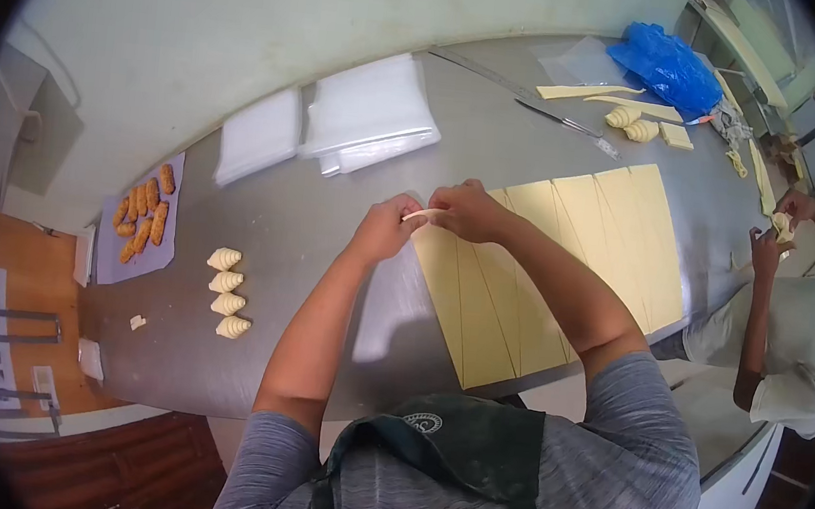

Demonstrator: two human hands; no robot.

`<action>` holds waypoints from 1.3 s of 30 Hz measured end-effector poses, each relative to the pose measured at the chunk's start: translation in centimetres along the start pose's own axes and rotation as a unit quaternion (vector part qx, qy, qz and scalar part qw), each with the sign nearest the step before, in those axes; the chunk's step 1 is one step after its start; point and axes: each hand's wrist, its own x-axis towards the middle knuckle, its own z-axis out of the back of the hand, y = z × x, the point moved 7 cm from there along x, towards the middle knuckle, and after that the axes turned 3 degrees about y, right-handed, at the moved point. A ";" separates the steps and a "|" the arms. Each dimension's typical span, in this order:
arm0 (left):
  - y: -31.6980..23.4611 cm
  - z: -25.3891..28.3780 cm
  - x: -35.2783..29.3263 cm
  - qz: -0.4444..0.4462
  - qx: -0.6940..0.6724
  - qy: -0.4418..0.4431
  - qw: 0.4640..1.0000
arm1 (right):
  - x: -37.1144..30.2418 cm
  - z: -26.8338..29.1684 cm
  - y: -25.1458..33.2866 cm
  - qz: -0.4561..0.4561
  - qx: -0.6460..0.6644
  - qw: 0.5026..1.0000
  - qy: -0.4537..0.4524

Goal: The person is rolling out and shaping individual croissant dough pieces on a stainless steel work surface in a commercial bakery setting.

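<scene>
Both hands pinch a pale strip of dough (421, 215), apparently a piece's edge, over the steel table. My left hand (391, 226) is closed on its left end, and my right hand (468, 211) is closed on its right end, close beside the left. Below and right of them lies a flat dough sheet (591, 262) scored with long slanting cuts into narrow triangles; my right forearm crosses over it. To the left, several rolled croissants (226, 281) sit in a column on the table. My fingers hide part of the held dough.
Baked rolls (146, 199) lie on paper (164, 251) at the far left. Clear plastic bags (368, 108) lie along the wall. Far right are a knife (549, 114), a metal ruler (479, 68), dough strips (590, 92), and a blue bag (666, 65). A co-worker's hands (769, 252) hold dough.
</scene>
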 end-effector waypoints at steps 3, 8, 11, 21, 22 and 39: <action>-2.8 1.4 -1.0 -0.051 -0.002 -0.015 0.999 | -3.0 4.1 1.3 0.014 0.032 0.991 -0.131; -6.6 3.0 -8.7 -0.090 -0.052 0.009 0.995 | -9.6 5.0 8.3 -0.042 0.126 0.989 -0.070; -10.4 5.9 -14.5 -0.156 -0.112 0.013 0.981 | -13.7 7.1 14.8 -0.005 0.081 0.993 -0.082; -10.0 17.7 -21.1 -0.159 -0.184 -0.035 0.969 | -10.6 10.9 28.2 0.103 0.162 0.970 -0.151; -10.1 19.5 -21.1 -0.152 -0.119 -0.072 0.979 | -9.1 11.3 28.5 0.109 0.158 0.970 -0.152; 9.6 8.9 -22.5 -0.268 0.252 -0.162 0.916 | -0.4 -10.9 20.9 0.319 -0.122 0.907 -0.245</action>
